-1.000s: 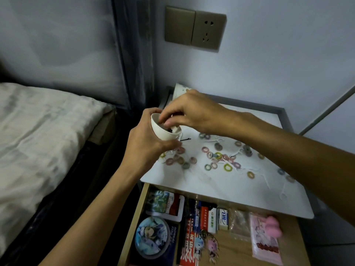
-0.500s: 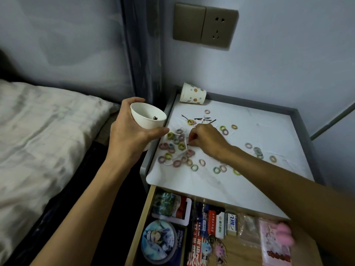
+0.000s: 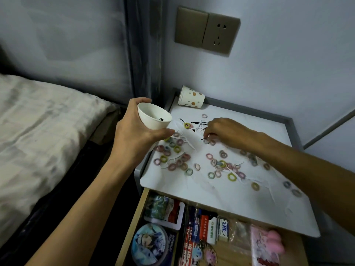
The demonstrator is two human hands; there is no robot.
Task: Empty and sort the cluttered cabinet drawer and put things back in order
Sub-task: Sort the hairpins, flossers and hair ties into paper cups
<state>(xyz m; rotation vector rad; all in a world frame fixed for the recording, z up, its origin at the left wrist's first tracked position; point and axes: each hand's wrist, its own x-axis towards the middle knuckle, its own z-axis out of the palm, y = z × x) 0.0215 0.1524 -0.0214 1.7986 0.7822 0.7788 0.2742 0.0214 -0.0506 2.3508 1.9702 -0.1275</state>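
Holding cup point(image 3: 154, 119) in left hand point(image 3: 134, 135), tilted, one clip point(image 3: 161, 118) inside. Right hand point(image 3: 224, 131) pinches hairpin point(image 3: 204, 139) just right of it. Hair ties point(image 3: 176, 149) scattered under both; open drawer point(image 3: 132, 227) below forearms.

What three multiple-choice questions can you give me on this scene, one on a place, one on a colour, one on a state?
1. Where is the spotted cup?
A. on the floor
B. at the back of the cabinet top
C. on a shelf

2. What colour is the cup in the left hand?
A. white
B. red
C. black

3. The drawer is:
A. shut
B. open
C. taken out

Answers:
1 B, it lies on its side at the top's back left corner.
2 A, it is white inside and out.
3 B, it is pulled out below the top and the things inside it show.
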